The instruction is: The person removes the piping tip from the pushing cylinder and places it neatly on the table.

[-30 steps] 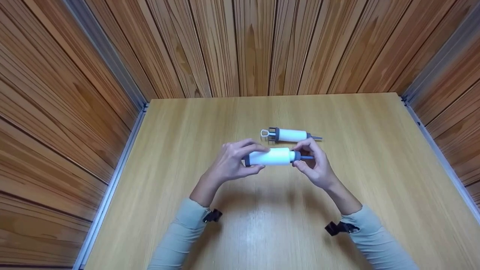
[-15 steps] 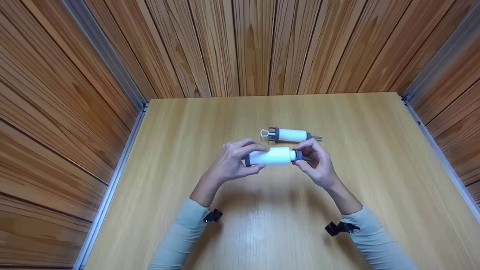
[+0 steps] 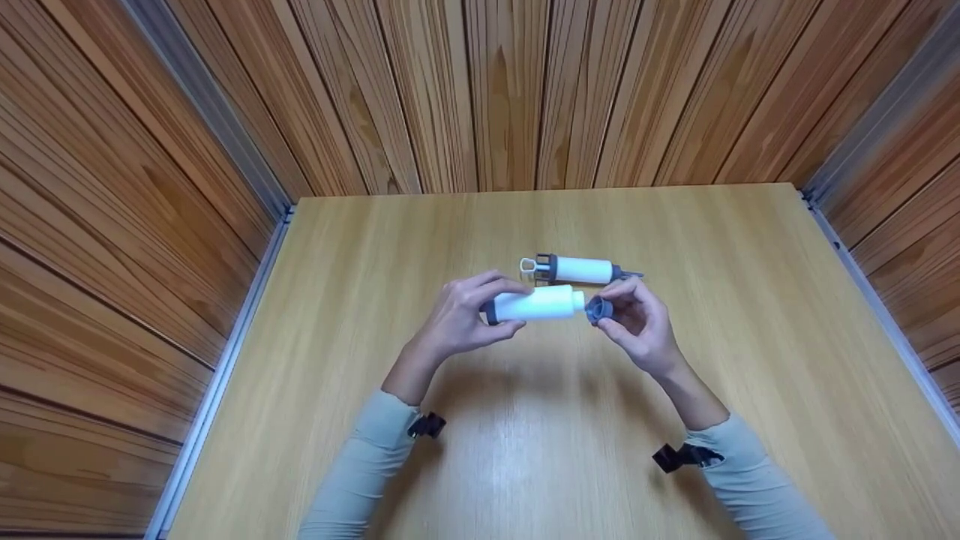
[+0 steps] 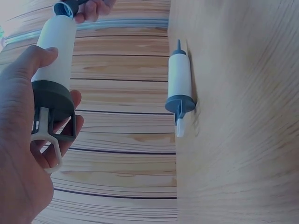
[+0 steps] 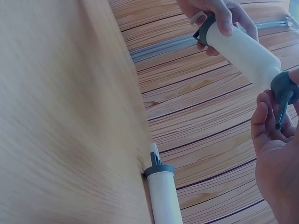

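1. Two bare hands raised over the table (image 3: 495, 480), centre of head view.
2. Held in left hand (image 3: 465, 315): white tube (image 3: 536, 302), centre of frame, lying across it, open neck (image 3: 578, 301) toward frame right. Fingers curled over upper side, thumb along lower side, spread only to barrel width.
3. Pinched in right hand (image 3: 641, 330), right of centre: dark nozzle cap (image 3: 599, 310), hollow side showing. Thumb and forefinger nearly closed on it; rest loosely bent.
4. Cap just beside neck, tilted off tube line; looks slightly apart, contact hard to tell.
5. Lying on table, just above held tube in head view: second tube (image 3: 585, 270), nozzle end toward frame right.
6. Step in hand, by judgement: handling cap at neck; fitting or removing, cannot tell.
7. To do well: grip barrel firmly without squeezing; don't push white loop handle (image 4: 57, 148), lower left of left wrist view.
8. Pinch cap by collar, not by slim nozzle (image 5: 282, 111). If seating, square up to neck first, then press or turn evenly; thread not visible.
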{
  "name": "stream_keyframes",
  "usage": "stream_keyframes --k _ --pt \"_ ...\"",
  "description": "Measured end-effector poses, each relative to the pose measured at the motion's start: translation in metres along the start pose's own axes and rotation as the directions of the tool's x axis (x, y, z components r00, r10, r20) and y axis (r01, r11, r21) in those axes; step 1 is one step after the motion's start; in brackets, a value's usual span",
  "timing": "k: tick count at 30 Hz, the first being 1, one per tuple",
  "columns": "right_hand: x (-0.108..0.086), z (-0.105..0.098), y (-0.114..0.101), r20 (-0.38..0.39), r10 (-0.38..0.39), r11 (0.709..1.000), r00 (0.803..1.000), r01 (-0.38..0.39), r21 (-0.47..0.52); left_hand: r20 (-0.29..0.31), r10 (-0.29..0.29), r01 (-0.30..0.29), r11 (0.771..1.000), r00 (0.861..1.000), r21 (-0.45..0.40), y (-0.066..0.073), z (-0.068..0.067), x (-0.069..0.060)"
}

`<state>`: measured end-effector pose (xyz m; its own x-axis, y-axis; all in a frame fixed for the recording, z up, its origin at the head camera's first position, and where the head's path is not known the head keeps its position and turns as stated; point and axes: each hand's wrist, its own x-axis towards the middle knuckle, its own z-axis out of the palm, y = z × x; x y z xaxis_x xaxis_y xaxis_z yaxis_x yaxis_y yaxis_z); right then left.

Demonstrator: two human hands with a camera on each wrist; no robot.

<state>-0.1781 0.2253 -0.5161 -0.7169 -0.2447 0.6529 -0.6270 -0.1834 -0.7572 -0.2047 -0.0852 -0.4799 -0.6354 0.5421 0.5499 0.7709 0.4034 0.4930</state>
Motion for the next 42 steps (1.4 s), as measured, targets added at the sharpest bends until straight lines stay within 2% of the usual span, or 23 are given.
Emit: stream_keyframes --k 8,14,23,32,42 --pt "-0.002 -0.003 0.001 -0.016 -0.012 1.0 1.0 0.012 0.015 0.014 -0.028 0.029 0.999 1.0 -0.025 -0.009 0.001 0.004" --pt "-0.003 -0.003 0.001 -0.024 -0.004 0.999 1.0 0.005 0.047 0.018 -0.069 0.069 0.997 0.997 -0.019 -0.017 0.001 0.008" --pt "-0.005 -0.002 0.001 -0.02 -0.001 0.998 1.0 0.002 0.062 0.053 -0.129 0.13 0.991 0.99 -0.015 -0.031 0.003 0.008" --pt "-0.005 -0.002 0.001 -0.016 0.007 0.999 1.0 -0.007 0.046 0.105 -0.247 0.245 0.969 0.963 0.029 -0.048 0.009 0.005" --pt "-0.008 0.0 -0.001 -0.027 0.026 1.0 0.999 -0.025 0.018 0.156 -0.331 0.33 0.943 0.931 0.032 -0.07 0.018 -0.005"
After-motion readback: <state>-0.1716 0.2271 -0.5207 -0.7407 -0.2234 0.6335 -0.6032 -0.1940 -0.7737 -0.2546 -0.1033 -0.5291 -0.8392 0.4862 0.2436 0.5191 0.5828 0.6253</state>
